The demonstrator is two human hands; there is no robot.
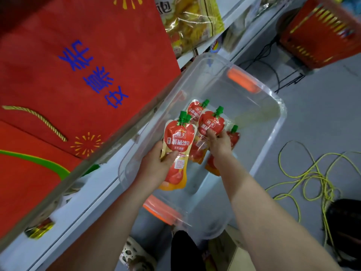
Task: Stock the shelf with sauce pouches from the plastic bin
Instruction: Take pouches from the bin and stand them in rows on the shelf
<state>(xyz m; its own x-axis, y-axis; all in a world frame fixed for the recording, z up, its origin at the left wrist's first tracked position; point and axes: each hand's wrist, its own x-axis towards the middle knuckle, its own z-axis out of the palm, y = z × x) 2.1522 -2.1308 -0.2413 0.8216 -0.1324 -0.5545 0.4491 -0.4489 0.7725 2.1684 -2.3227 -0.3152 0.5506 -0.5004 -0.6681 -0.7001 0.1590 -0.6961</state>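
Sauce pouch (178,145), red with a green cap, is held upright above the near-left part of the plastic bin (273,122). It is clamped at its lower half by the left grip (156,165), thumb across the front; a second green cap shows just behind it, so possibly two are held, which cannot be told. Second pouch (211,122) is pinched at its middle by the right grip (218,143), inside the bin. More loose pouches (195,110) lie flat on the bin bottom under both hands. The bin is clear, with orange handles (242,81) at the far and near ends, and is set just beside the shelf (82,208). Red bags (88,65) with blue lettering sit behind the upper shelf rail. Yellow cable (304,173) is looped on the floor (322,114) at right.
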